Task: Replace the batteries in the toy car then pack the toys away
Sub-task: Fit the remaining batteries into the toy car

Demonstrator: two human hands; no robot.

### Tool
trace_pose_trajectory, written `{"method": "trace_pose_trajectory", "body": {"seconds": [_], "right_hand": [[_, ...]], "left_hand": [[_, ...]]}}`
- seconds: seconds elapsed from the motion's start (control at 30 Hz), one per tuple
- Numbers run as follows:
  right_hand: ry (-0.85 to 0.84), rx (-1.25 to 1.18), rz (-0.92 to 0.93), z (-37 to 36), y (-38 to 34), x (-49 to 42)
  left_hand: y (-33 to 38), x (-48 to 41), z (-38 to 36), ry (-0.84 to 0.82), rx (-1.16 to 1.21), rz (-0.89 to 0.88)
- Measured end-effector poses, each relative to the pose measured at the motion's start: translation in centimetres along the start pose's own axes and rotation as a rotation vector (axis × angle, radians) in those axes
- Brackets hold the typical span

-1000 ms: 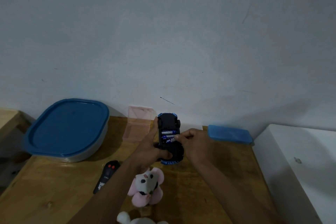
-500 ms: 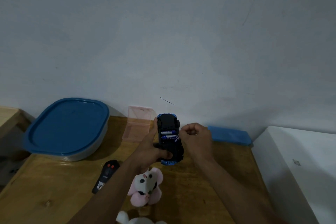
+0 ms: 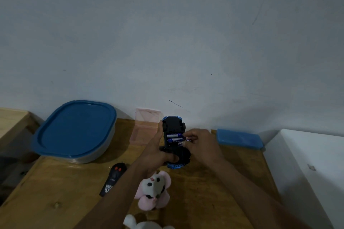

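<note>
My left hand (image 3: 158, 152) grips a blue and black toy car (image 3: 172, 126), held upside down above the wooden table (image 3: 65, 191). Its open underside compartment shows blue batteries (image 3: 174, 137) lying side by side. My right hand (image 3: 202, 145) pinches the right end of the nearest battery at the compartment's edge. A black remote control (image 3: 113, 178) lies on the table to the left of my left forearm. A pink and white plush toy (image 3: 154, 189) sits below the car, and part of a white plush (image 3: 137, 224) shows at the bottom edge.
A large container with a blue lid (image 3: 76, 130) stands at the back left. A small clear pink box (image 3: 145, 126) sits open against the wall, a blue lid (image 3: 239, 138) lies at the back right, and a white surface (image 3: 309, 169) borders the table's right side.
My right hand drew back from the car half a second ago and has returned to the compartment, where it now pinches a battery. My left hand has kept the car steady.
</note>
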State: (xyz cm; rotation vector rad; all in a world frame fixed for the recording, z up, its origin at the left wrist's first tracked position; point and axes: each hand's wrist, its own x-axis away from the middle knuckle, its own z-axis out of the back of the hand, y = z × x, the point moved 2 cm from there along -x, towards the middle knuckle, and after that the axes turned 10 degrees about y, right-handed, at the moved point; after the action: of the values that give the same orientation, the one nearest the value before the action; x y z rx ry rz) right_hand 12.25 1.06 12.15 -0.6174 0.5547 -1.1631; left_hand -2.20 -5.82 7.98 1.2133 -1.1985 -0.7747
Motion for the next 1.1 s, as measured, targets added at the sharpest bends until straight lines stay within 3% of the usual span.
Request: {"method": "trace_pose_trajectory", "body": {"seconds": [0.23,0.4,0.53,0.7,0.87,1.1], "right_hand": [[0.076,0.073,0.025,-0.7,-1.0,0.5],[0.102,0.038,-0.086,-1.1,-0.6,0.3],[0.073,-0.137,-0.284,-0.7,0.0,-0.3],[-0.138,-0.311,-0.581,-0.5,0.5,-0.9],[-0.073,-0.156,-0.492,-1.2,0.5,-1.2],[-0.064,-0.180,-0.488,-1.7,0.8,-1.0]], "left_hand": [[0.4,0.0,-0.3,-0.011,-0.016,-0.011],[0.2,0.0,0.4,-0.011,-0.032,-0.004],[0.6,0.1,0.6,-0.035,-0.079,-0.061],[0.4,0.1,1.1,-0.049,-0.122,-0.081],[0.5,-0.1,0.7,-0.062,-0.116,-0.061],[0.1,0.0,0.7,-0.076,-0.109,-0.047]]}}
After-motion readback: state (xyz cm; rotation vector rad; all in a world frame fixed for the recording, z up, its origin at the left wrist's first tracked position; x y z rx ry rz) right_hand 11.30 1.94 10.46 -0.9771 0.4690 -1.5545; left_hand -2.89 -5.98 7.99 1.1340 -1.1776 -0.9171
